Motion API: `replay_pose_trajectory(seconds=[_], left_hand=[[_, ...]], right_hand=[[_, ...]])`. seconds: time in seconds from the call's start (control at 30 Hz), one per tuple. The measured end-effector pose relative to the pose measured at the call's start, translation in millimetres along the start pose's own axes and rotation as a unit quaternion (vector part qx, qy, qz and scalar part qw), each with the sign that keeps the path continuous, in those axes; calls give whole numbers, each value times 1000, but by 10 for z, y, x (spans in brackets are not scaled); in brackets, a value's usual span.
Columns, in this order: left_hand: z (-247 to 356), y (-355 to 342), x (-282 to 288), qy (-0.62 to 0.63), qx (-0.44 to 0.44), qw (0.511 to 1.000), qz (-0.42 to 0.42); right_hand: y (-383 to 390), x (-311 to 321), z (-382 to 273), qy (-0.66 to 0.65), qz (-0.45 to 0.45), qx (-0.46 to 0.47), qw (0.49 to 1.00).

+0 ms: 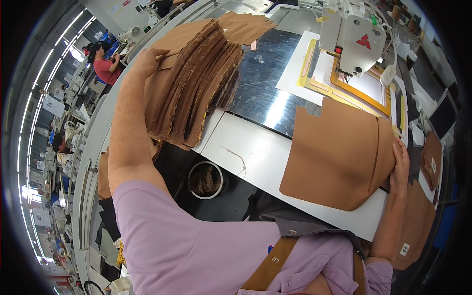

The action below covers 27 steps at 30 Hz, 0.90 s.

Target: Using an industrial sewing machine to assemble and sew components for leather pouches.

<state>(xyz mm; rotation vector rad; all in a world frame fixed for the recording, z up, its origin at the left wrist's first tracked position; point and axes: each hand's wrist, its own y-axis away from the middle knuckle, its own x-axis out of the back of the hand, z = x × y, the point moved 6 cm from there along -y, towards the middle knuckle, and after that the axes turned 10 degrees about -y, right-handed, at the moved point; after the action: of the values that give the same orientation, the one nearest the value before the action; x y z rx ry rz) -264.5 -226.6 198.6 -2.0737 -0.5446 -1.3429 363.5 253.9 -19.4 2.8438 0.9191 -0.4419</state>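
Observation:
My left hand [150, 61] is at the upper left, its fingers curled on the brown pieces [172, 39] beside a thick stack [199, 83] of similar pieces with rough, frayed edges. My right hand [399, 160] grips the right edge of a large brown panel [334, 157], which has a notched top corner and a long seam near its right side. The panel lies across the white table edge [231, 152], below and in front of a white sewing machine [354, 39] with an orange and yellow frame [344, 86] under its needle.
A metal plate [260, 73] covers the table's middle. A round bin of scraps [205, 180] sits below the near edge. More brown pieces [415, 223] are at the far right, near a dark screen [441, 113]. Two co-workers [103, 66] [64, 152] sit at other machines on the left.

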Motion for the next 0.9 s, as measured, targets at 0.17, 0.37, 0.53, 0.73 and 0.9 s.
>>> replay_pose_trajectory(seconds=[0.17, 0.37, 0.53, 0.73, 0.9], left_hand=[[-200, -83, -197, -50, 37, 995, 79], [-1482, 821, -90, 13, 378, 860, 343], [-2719, 2970, -266, 54, 626, 675, 386], [-2912, 5022, -529, 3, 742, 639, 203], [-1827, 3896, -313, 18, 518, 829, 210]], right_hand=[[8, -49, -16, -11, -18, 3, 1000], [37, 25, -18, -10, -35, 14, 999], [-28, 146, 19, 39, -10, 5, 999], [-73, 204, -9, 27, -38, -7, 999], [-108, 304, -1, 26, -12, -30, 999]])
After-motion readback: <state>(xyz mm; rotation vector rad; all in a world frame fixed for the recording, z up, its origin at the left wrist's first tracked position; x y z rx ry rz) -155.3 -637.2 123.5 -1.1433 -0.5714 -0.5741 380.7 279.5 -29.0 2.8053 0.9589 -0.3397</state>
